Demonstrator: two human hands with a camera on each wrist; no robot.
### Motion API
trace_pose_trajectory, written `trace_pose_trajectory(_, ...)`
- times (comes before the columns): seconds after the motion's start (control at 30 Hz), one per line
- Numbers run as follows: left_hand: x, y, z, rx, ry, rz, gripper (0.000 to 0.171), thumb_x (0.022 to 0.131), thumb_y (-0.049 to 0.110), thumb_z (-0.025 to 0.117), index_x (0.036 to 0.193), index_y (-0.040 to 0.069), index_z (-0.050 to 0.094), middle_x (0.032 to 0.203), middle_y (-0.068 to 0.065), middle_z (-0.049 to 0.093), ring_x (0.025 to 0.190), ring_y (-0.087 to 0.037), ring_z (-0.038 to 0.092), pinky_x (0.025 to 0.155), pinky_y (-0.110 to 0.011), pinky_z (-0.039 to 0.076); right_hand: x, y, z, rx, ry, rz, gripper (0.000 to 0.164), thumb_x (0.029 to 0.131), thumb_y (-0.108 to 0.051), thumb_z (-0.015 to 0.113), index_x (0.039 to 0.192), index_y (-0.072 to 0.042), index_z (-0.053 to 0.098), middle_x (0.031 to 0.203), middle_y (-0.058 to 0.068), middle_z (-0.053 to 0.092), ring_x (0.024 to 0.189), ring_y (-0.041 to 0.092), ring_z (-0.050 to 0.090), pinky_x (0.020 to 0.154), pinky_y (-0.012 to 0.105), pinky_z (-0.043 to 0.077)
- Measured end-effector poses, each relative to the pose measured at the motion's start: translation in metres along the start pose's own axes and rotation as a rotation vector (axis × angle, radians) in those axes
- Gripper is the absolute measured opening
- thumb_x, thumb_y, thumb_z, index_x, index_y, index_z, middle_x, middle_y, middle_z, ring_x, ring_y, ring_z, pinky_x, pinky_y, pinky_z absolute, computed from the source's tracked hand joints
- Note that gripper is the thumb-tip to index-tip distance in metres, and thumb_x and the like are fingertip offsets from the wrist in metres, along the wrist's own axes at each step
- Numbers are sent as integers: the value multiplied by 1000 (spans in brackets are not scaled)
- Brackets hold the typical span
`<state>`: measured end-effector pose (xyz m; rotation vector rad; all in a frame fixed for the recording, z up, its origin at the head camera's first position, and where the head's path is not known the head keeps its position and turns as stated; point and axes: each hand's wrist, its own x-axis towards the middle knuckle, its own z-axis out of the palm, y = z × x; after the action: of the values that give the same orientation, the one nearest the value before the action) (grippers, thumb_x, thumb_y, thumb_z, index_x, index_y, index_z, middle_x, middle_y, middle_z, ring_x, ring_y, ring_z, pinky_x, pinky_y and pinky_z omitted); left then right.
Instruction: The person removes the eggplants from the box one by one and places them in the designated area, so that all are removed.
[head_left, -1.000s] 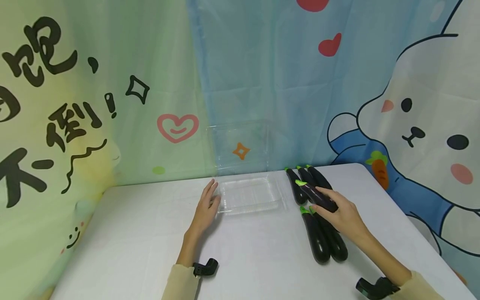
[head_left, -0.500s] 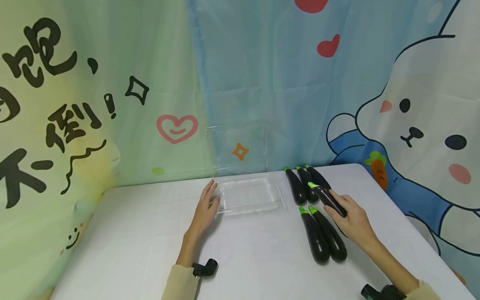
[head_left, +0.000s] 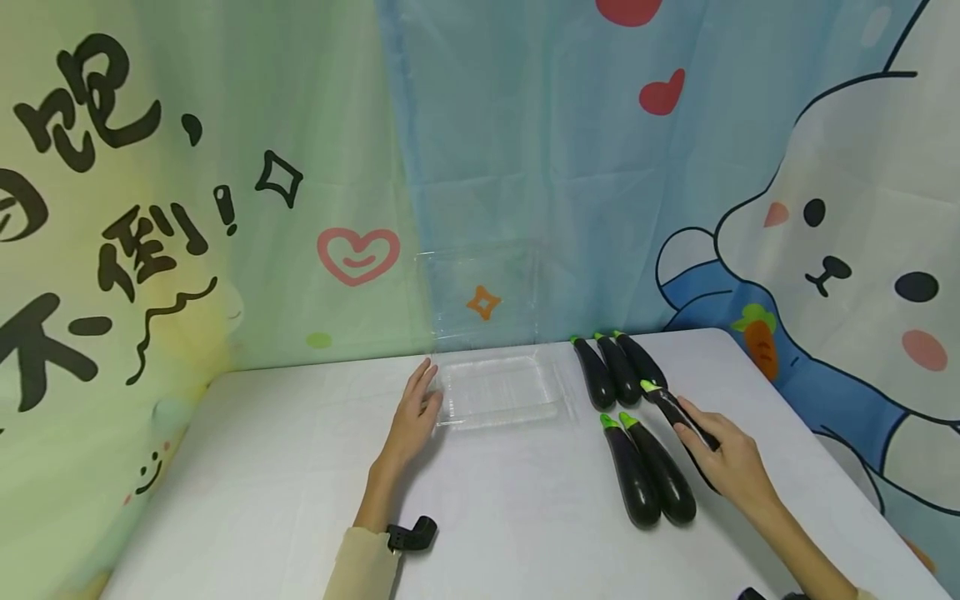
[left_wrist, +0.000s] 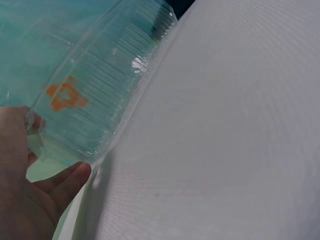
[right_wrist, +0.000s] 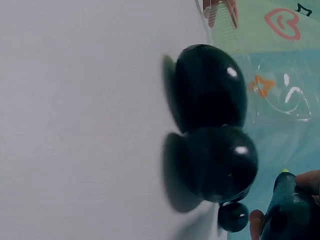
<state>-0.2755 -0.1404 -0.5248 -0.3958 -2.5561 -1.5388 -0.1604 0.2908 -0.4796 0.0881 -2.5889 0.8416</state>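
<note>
My right hand (head_left: 726, 457) pinches a dark eggplant (head_left: 670, 408) with a green stem end, to the right of the other eggplants. In the right wrist view the held eggplant (right_wrist: 287, 212) sits between thumb and fingers at the lower right. Two eggplants (head_left: 632, 475) lie side by side near it, and three more (head_left: 596, 375) lie in a row behind. My left hand (head_left: 411, 410) rests at the left side of a clear plastic box (head_left: 498, 414), fingers mostly straight. In the left wrist view its thumb and fingers touch the box's end (left_wrist: 92, 150).
The box's clear lid (head_left: 483, 254) stands raised at the back, against the printed curtain (head_left: 487, 125). A white-covered table (head_left: 300, 500) carries everything; its right edge slants past my right forearm.
My right hand has moved right and toward me with the eggplant, away from above the other eggplants. The left hand and the box have stayed in place.
</note>
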Motion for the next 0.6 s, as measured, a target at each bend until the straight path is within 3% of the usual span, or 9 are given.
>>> trace_pose_trajectory(0.17,-1,1,-1,2,0,0,50,101,18,45,149,5,37,161,-6,26,127,-35,55,106,-50,45,-4,4,2,-22,-3,23,45,94,-23,63,136,-6,56,112,23,67,88,-11,43,66,17,42)
trace_pose_trajectory(0.4,1,0,-1,6,6,8,50,101,17,45,149,5,37,161,-3,25,127,-35,55,106,-50,45,-6,6,3,-33,-54,53,45,96,-23,60,135,-2,55,111,28,66,90,34,62,67,35,49)
trace_pose_trajectory(0.47,0,1,-1,3,4,8,50,101,18,45,149,5,37,161,-5,25,127,-35,54,106,-50,45,-6,7,3,-51,-63,55,45,95,-23,62,134,-2,57,110,28,67,94,39,64,69,42,51)
trace_pose_trajectory(0.6,-1,2,0,-6,1,2,50,102,19,45,149,5,37,161,-5,25,128,-35,54,107,-49,45,-8,12,4,-78,-68,68,47,90,-20,67,132,0,58,105,29,67,90,40,64,64,38,49)
